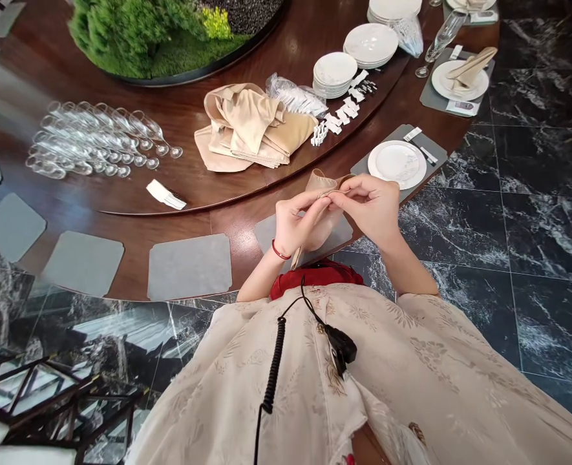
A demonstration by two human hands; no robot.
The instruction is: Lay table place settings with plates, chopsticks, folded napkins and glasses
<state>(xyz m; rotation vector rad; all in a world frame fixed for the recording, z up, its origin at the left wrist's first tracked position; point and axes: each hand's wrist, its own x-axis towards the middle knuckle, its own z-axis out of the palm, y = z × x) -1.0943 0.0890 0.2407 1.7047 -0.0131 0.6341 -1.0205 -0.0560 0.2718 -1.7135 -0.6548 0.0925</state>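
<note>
In the fingers (349, 192), a beige napkin (318, 183)

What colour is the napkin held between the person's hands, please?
The napkin is beige, and it shows best in the head view.

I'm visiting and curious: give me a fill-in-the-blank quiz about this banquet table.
The left hand wears a red ____ at the wrist. The napkin pinched by both hands is ____ in colour. The plate beyond the right hand sits on a grey ____. The stemmed glasses lie on their ____.

Missing words: bracelet; beige; placemat; sides.
</note>
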